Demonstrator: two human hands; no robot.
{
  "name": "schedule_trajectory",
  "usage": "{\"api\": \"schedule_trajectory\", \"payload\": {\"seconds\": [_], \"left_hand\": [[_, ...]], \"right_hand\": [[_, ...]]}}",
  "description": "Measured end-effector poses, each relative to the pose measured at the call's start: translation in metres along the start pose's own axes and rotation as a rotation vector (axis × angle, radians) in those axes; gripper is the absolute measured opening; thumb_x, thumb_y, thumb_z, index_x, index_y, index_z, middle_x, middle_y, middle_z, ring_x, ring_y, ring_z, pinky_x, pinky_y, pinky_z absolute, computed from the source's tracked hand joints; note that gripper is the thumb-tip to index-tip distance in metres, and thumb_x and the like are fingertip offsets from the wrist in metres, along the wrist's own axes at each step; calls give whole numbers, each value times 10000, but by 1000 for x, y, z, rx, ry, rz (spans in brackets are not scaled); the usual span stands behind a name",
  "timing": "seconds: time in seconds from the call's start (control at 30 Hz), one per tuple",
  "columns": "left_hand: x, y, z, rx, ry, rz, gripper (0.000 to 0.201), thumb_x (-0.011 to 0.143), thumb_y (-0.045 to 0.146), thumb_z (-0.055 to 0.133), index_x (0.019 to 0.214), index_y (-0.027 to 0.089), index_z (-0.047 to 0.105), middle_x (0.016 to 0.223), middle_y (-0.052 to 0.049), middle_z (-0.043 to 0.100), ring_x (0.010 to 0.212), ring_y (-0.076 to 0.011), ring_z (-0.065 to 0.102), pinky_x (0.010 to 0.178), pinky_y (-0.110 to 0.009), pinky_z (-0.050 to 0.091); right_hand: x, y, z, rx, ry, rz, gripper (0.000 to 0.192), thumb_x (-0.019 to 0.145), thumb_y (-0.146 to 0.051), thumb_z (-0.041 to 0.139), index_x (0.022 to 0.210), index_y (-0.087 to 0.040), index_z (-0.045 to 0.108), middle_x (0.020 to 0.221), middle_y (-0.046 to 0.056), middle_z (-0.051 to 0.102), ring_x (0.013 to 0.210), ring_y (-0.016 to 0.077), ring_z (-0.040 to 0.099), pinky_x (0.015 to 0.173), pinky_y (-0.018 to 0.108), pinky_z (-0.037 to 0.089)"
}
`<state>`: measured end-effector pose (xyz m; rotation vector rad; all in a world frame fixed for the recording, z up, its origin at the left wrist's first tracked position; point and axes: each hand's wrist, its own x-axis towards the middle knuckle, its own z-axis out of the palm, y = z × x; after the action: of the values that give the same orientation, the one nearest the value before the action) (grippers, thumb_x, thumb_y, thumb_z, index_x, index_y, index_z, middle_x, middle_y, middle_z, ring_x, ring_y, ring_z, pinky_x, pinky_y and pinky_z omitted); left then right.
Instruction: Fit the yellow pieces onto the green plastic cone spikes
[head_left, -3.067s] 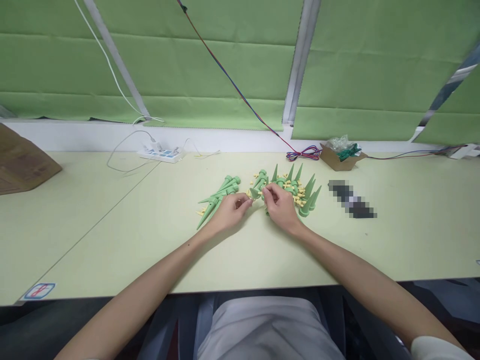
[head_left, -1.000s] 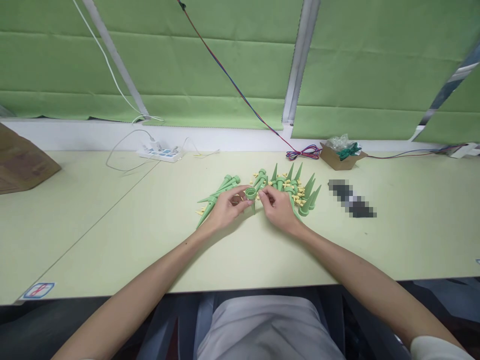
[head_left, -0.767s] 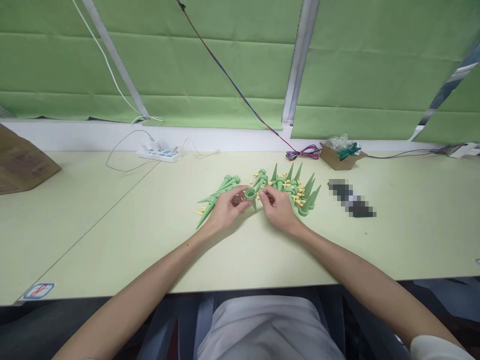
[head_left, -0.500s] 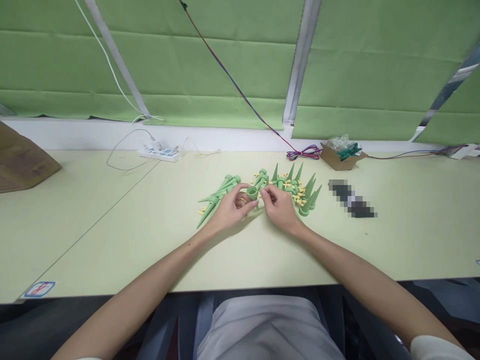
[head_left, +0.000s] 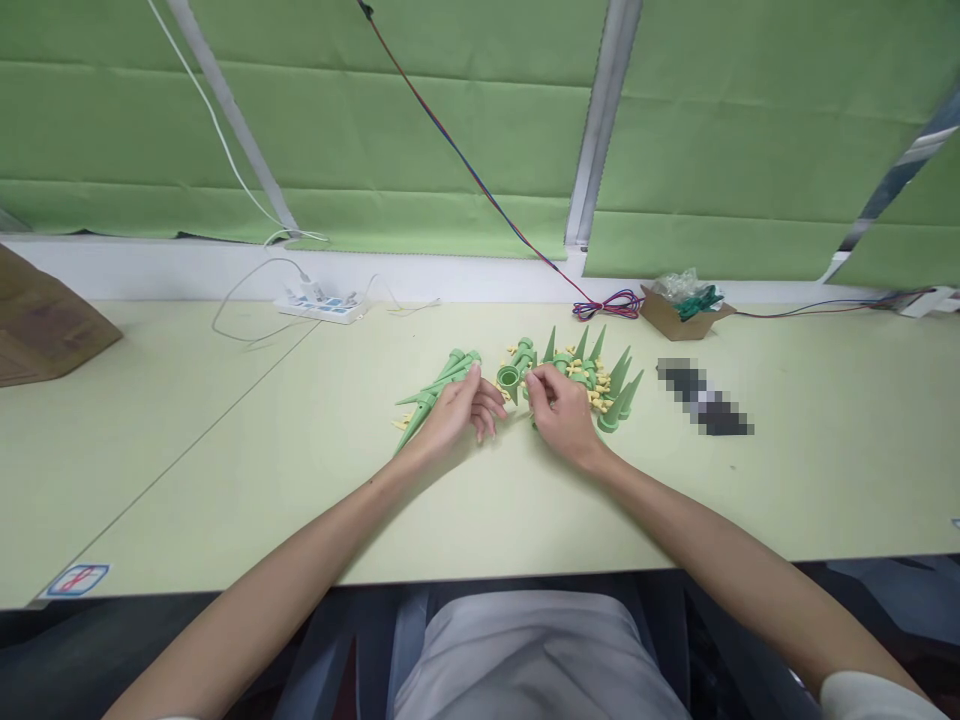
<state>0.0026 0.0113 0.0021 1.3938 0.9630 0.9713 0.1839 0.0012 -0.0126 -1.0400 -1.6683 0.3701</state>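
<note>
A green plastic watering spike [head_left: 508, 378] shows its round hollow mouth toward me, its pointed end slanting down. My right hand [head_left: 561, 408] pinches at the right side of this spike; the exact grip spot is partly hidden by my fingers. Just left of it, my left hand [head_left: 463, 408] is apart from the spike, fingers loosely spread, with nothing in it. Beside my left hand lies a pile of green spikes [head_left: 431, 390] with yellow pieces. Behind and right of my right hand, more green spikes [head_left: 619, 385] stand or lie among small yellow pieces [head_left: 598, 384].
A small open cardboard box [head_left: 686, 325] with clear and green plastic stands at the back right, near coiled red-blue wire [head_left: 611, 305]. A pixelated dark item [head_left: 703, 398] lies right. A power strip [head_left: 322, 304] and brown carton [head_left: 49, 325] are to the left.
My left hand has let go of the green watering spike and drawn slightly left, its fingers opening. The spike has shifted a little to the right, by my right hand.
</note>
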Motion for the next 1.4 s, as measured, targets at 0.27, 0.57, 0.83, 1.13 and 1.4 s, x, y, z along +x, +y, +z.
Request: {"api": "schedule_trajectory", "payload": {"seconds": [0.27,0.57,0.83,1.13,1.4], "left_hand": [[2,-2,-1,-18,-43,-88,712,946,719,418,657,136,708,604,-119,686,470,-146,606,441,-246,433],[0,-1,0,-79,-168,-157,751,910,768,422,679,122,725,645,-133,696,471,-134,577,417,-233,408],[-1,0,-1,-119,-232,-158,692,899,735,500,808,93,742,709,-113,685,515,-141,596,419,-228,429],[-2,-2,-1,-140,-255,-98,633,902,707,533,858,100,709,747,-84,649,537,-133,591,421,-235,421],[-7,-1,-1,28,-234,21,451,933,607,579,908,157,592,800,-59,650,592,-124,603,477,-237,415]], "right_hand": [[-1,-2,1,22,-45,-61,263,1018,-338,450,799,-218,534,641,-16,528,563,135,485,592,274,383],[-2,0,1,61,-69,-52,261,1022,-347,468,829,-209,578,651,-17,559,568,130,514,599,266,406],[-1,3,1,82,-52,-56,260,1027,-349,470,835,-206,570,657,-24,540,566,121,498,585,258,394],[0,3,1,74,-52,-76,223,1014,-311,480,833,-208,558,681,-23,532,569,119,455,575,261,364],[1,4,1,64,-52,-69,233,1010,-322,472,819,-210,542,640,-32,498,546,122,451,571,265,360]]}}
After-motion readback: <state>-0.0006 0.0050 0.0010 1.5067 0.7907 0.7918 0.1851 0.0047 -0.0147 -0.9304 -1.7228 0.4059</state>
